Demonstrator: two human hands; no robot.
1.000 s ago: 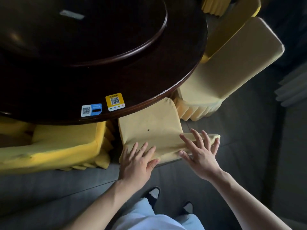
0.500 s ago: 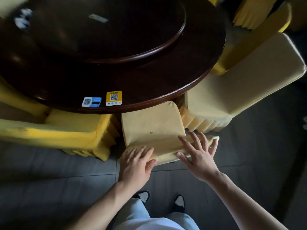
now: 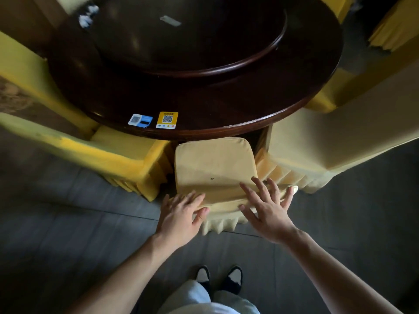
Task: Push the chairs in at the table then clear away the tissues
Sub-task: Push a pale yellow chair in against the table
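Observation:
A chair in a pale yellow cover (image 3: 213, 164) stands in front of me, its seat partly under the round dark wooden table (image 3: 226, 109). My left hand (image 3: 181, 214) lies flat on the left end of the chair's backrest top, fingers spread. My right hand (image 3: 267, 209) rests on the right end, fingers apart, palm just off the cloth. Crumpled white tissues (image 3: 87, 15) lie at the table's far left edge. A flat white slip (image 3: 170, 20) lies on the turntable.
Yellow-covered chairs flank mine: one on the left (image 3: 118, 150), one on the right (image 3: 328, 141), another at the top right (image 3: 394, 32). Two QR stickers (image 3: 154, 120) sit on the table's near rim. A dark turntable (image 3: 192, 37) fills the table's middle. Grey floor tiles and my shoes (image 3: 217, 277) are below.
The view has pulled back and tilted up, so the tissues on the far left of the table now show. The chair sits straighter under the table edge. Both hands stay on the backrest.

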